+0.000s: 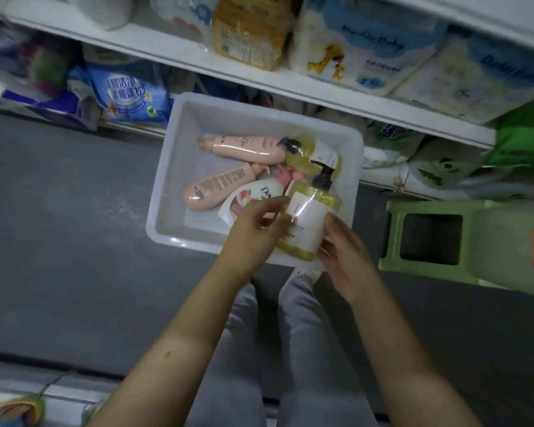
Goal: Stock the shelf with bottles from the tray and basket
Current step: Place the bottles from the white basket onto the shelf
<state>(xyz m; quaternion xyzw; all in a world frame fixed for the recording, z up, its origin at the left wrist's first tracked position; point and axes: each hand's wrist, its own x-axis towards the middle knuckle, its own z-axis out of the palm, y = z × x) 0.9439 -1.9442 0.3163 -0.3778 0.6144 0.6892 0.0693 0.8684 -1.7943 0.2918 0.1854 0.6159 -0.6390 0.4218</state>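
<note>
A white tray (179, 155) sits on the grey floor below the shelf (321, 97). Above its near right corner is a yellow pump bottle (313, 217) with a white label and black pump. My left hand (253, 229) grips its left side and my right hand (341, 257) holds its right side. In the tray lie two pink bottles (247, 149), (216, 188), a white Dove bottle (253, 195), a small pink item and a second yellow pump bottle (315, 151).
A green plastic stool (432, 238) stands right of the tray. The shelves hold diaper packs (364, 50), a yellow pack (250, 35) and blue detergent bags (127, 97). My grey-trousered legs are below the tray. More packaged goods lie at bottom left.
</note>
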